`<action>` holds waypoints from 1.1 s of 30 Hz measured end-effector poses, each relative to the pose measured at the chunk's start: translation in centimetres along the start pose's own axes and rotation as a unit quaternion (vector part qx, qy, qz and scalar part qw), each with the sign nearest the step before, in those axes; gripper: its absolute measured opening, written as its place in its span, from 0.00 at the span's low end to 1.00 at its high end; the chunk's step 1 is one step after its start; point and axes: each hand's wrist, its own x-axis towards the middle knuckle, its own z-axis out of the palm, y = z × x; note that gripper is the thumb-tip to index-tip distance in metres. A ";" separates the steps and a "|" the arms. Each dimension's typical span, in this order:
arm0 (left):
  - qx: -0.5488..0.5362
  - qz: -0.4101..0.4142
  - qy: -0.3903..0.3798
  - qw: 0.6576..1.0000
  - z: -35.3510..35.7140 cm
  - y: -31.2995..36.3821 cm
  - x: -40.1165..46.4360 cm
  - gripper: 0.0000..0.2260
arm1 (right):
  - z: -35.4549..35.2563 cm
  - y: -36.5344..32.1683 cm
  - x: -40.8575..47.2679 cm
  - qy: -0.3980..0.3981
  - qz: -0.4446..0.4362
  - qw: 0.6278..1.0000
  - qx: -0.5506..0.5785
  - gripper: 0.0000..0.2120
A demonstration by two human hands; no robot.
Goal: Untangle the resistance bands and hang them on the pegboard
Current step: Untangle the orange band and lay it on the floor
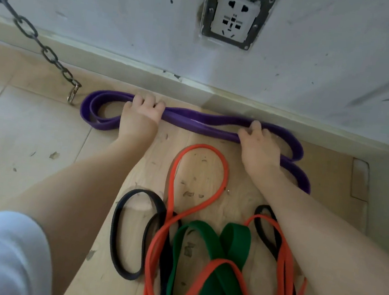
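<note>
While gripping purple band with left hand and right hand at far floor: separated already; lift next, clear of near tangle.

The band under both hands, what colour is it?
Purple band, gripped by left hand and right hand; head view.

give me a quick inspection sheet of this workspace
surface: pale wood floor, scuffed and spotted
job's things: purple band lies apart along the baseboard; orange band, green band and black band overlap in a tangle nearer the person
clutter: nothing seen
grippers: left hand and right hand both grip the purple band
cables: nothing seen; a metal chain ends at a clip at floor level
surroundings: marked white wall, wall socket; no pegboard in view
</note>
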 end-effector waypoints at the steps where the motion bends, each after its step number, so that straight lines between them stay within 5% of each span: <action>1: -0.001 -0.004 0.003 1.000 0.4 0.2 -0.3 0.27 | 0.0 -0.4 -0.4 0.014 0.011 0.999 0.028 0.15; 4: -0.016 -0.007 0.030 0.999 1.0 0.5 -1.6 0.29 | -0.2 -2.1 -3.0 0.068 -0.007 0.994 0.087 0.20; 9: -0.074 -0.002 0.023 0.997 0.3 0.7 -5.0 0.25 | 1.7 -4.6 -7.0 -0.033 0.086 0.990 0.109 0.16; 12: -0.113 0.045 -0.015 0.992 -1.3 0.8 -7.5 0.23 | 1.6 -4.9 -7.5 -0.073 0.195 0.951 0.227 0.15; 15: -0.186 0.097 -0.028 0.977 -3.8 0.6 -10.3 0.23 | -1.0 -4.9 -9.1 -0.043 0.152 0.935 0.317 0.13; 20: -0.474 0.034 -0.018 0.880 -11.2 2.8 -16.9 0.26 | -12.5 -4.8 -15.6 0.049 0.010 0.865 0.499 0.07; 23: -0.525 0.068 0.046 0.847 -17.5 4.1 -21.6 0.23 | -20.3 -4.7 -20.5 0.046 -0.051 0.830 0.554 0.09; 28: -0.653 0.110 0.091 0.744 -27.9 5.0 -30.8 0.14 | -31.2 -4.3 -29.2 0.096 -0.097 0.786 0.603 0.09; 33: -0.693 0.157 0.125 0.692 -35.6 6.4 -39.4 0.14 | -39.1 -5.4 -37.5 0.121 -0.162 0.684 0.701 0.08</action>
